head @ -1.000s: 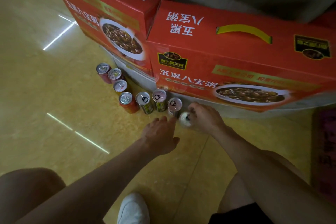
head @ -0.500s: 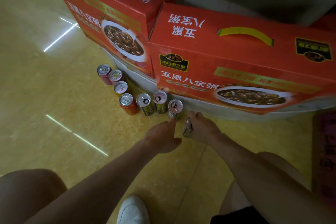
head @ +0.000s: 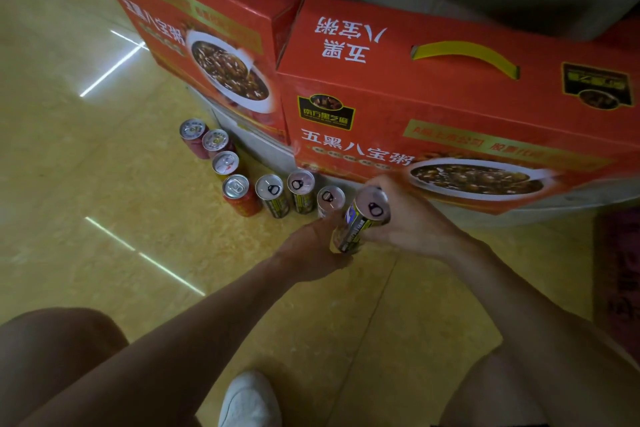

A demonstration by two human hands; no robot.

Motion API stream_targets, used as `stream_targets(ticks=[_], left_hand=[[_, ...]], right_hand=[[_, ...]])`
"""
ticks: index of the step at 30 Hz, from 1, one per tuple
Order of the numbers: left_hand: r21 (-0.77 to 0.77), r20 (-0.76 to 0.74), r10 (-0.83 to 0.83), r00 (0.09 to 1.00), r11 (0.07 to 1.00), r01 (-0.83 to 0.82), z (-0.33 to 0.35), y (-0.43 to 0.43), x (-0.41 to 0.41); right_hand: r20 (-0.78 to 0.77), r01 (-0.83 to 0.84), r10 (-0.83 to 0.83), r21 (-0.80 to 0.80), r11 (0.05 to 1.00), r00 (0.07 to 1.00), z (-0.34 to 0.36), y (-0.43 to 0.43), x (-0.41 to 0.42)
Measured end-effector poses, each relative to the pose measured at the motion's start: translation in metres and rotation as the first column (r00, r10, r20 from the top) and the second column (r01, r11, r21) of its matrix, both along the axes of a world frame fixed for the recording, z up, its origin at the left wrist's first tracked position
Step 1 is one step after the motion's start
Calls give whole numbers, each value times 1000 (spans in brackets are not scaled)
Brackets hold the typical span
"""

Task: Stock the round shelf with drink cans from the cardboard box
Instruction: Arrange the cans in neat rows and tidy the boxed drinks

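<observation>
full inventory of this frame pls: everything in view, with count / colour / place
boxes: 2, red with yellow handles, side by side on the shelf base
shelf base: 1, white-grey, under the boxes
standing cans: 7, curved row on the floor along the shelf base; left four reddish, right three dark with yellow
held can: 1, dark with yellow, tilted, at the row's right end
floor: 1, yellow tile
rug: 1, dark red, right edge
shoe: 1, white, bottom centre
legs: 2, bare, bottom corners
right hand: grips the held can
left hand: at the held can's lower end, grip unclear
</observation>
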State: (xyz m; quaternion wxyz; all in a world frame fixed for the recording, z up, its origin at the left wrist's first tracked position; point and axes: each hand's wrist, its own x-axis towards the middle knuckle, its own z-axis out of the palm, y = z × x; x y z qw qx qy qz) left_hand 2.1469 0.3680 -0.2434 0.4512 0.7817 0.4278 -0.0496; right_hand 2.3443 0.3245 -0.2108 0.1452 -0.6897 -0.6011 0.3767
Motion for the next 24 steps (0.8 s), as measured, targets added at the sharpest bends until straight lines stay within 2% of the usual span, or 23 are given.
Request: stream_targets(ticks=[6,15,21,24], left_hand=[[-133,235,167,958,981,-138,12,-3,8],[-325,427,311,849,929,-177,54,-13,15],[-420,511,433,743,879,-224,69,-23,24],[-338,524,428,736,898,-281,70,-27,27]], right_hand=[[-274,68,-58,24,997,960,34,-11,8],[-556,198,-100,117,973,825,59,-17,9],[-541,231,-122,139,963,832,61,-21,-1],[-548,286,-177,120,951,818,61,-22,-7]])
